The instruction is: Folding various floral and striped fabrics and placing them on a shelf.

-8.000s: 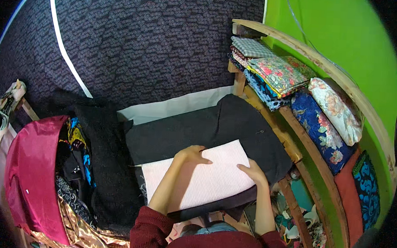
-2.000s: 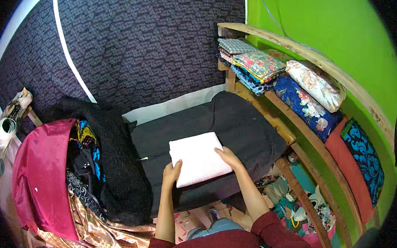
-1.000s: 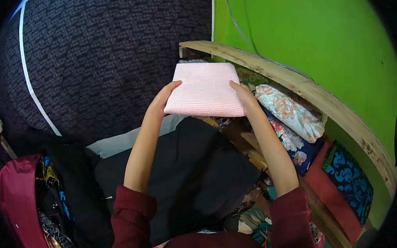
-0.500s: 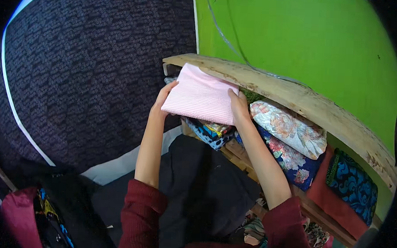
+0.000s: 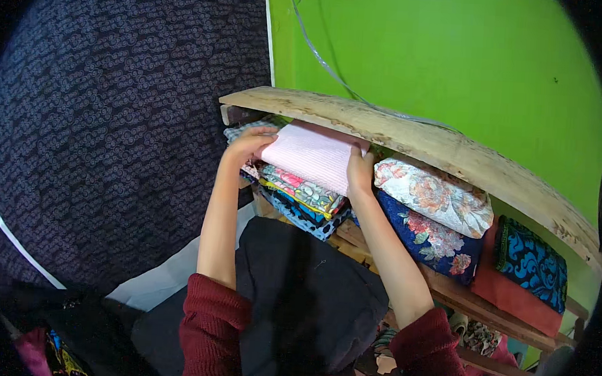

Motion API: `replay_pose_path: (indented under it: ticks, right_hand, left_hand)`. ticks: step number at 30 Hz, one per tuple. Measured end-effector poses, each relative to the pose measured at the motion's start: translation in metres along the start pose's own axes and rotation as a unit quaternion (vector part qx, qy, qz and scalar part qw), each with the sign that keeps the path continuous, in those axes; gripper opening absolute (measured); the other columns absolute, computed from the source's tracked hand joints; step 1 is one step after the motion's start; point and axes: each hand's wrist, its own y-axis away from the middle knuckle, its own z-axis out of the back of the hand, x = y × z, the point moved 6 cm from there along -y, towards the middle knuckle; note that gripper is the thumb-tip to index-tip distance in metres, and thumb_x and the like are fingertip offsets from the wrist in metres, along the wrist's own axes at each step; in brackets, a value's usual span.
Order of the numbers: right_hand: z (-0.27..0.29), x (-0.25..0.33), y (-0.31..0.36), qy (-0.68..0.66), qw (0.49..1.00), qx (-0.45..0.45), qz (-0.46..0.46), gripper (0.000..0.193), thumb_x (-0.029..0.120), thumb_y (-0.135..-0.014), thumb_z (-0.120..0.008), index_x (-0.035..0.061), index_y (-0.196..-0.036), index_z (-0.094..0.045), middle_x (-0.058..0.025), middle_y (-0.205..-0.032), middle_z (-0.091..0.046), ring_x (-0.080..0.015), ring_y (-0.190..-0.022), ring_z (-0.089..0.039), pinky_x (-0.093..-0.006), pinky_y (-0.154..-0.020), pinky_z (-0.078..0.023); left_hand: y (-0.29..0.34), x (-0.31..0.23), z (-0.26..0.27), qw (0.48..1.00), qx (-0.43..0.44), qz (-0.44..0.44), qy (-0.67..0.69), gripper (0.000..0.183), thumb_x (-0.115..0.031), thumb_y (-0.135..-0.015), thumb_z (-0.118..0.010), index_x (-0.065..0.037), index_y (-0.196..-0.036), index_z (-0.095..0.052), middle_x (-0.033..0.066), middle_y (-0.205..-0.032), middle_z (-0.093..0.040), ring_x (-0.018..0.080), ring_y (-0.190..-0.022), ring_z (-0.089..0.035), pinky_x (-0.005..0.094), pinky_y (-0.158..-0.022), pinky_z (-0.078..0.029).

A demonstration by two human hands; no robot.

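Note:
A folded pink ribbed cloth [image 5: 313, 151] is between my two hands, its far part beneath the wooden top board. My left hand [image 5: 252, 144] grips its left edge, the fingers partly over the top. On the right edge, my right hand [image 5: 360, 169] holds it with the thumb on top; its other fingers are mostly hidden. Under the cloth lies a stack of folded fabrics, among them a grey and pink floral one [image 5: 301, 188] with yellow trim and a blue-black patterned one [image 5: 300, 212]. A grey checked fabric [image 5: 239, 132] sits by my left hand.
The rough wooden board [image 5: 412, 136] overhangs the shelf. To the right are a white floral bundle [image 5: 433, 195], a navy floral fabric [image 5: 408, 224], a red-orange cloth [image 5: 513, 294] and a blue-black folded cloth [image 5: 532, 265]. Dark cloth [image 5: 309, 284] lies below my arms; a dark patterned curtain [image 5: 127, 124] hangs left.
The pink cloth has gone deeper under the board and down onto the stack, with both hands still on it. More of the floral fabric beneath shows. The view has shifted.

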Motion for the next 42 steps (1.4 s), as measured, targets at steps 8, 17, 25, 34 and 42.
replay_pose_path:
  ticks: [8, 17, 25, 34, 42]
  right_hand:
    - [0.003, 0.018, 0.051, 0.018, 0.997, -0.007, 0.069, 0.064, 0.012, -0.090, -0.042, -0.0010, -0.139, -0.003, -0.0222, -0.144, -0.015, -0.0290, -0.134, -0.015, -0.0319, -0.107, -0.014]
    - [0.004, 0.026, 0.074, 0.176, 0.973, 0.019, 0.147, 0.055, 0.017, -0.085, -0.049, -0.0096, -0.129, -0.031, -0.0349, -0.138, -0.013, -0.0465, -0.131, -0.009, -0.0436, -0.108, -0.012]
    - [-0.048, 0.070, 0.077, 0.486, 0.774, 0.228, 0.337, 0.040, 0.024, -0.084, -0.043, 0.0105, -0.120, -0.053, -0.0222, -0.137, -0.032, -0.0387, -0.128, -0.028, -0.0519, -0.104, -0.020]
    - [-0.072, -0.010, -0.024, 0.545, 0.764, 0.333, 0.091, 0.068, 0.066, -0.077, -0.039, 0.0314, -0.135, -0.035, -0.0157, -0.139, -0.033, -0.0355, -0.128, -0.030, -0.0379, -0.106, -0.024]
    - [-0.079, -0.003, -0.008, 0.583, 0.748, 0.310, 0.071, 0.076, 0.075, -0.073, -0.033, 0.0332, -0.137, -0.030, -0.0118, -0.144, -0.024, -0.0350, -0.131, -0.024, -0.0433, -0.107, -0.019]
  left_hand:
    - [-0.014, 0.012, -0.024, 0.966, -0.087, -0.149, -0.194, 0.024, -0.013, -0.077, -0.052, -0.004, -0.095, -0.065, 0.0137, -0.083, -0.066, 0.0218, -0.075, -0.063, 0.0304, -0.068, -0.046]
    - [0.023, -0.018, -0.035, 0.878, -0.176, -0.230, -0.381, 0.023, -0.012, -0.078, -0.050, -0.004, -0.093, -0.065, 0.0206, -0.084, -0.063, 0.0350, -0.080, -0.060, 0.0394, -0.070, -0.047]
    - [0.091, -0.069, -0.071, 0.837, -0.262, -0.246, -0.413, 0.041, -0.033, -0.081, -0.050, 0.001, -0.102, -0.061, 0.0233, -0.107, -0.058, 0.0433, -0.103, -0.050, 0.0465, -0.091, -0.037]
    - [0.078, -0.020, -0.103, 0.845, -0.187, -0.082, -0.495, 0.081, -0.065, -0.072, -0.050, -0.005, -0.127, -0.045, 0.0244, -0.134, -0.036, 0.0397, -0.127, -0.029, 0.0482, -0.102, -0.024]
    - [0.075, -0.007, -0.087, 0.863, -0.136, -0.040, -0.485, 0.093, -0.074, -0.064, -0.051, -0.008, -0.128, -0.045, 0.0237, -0.133, -0.038, 0.0363, -0.127, -0.032, 0.0461, -0.102, -0.027]
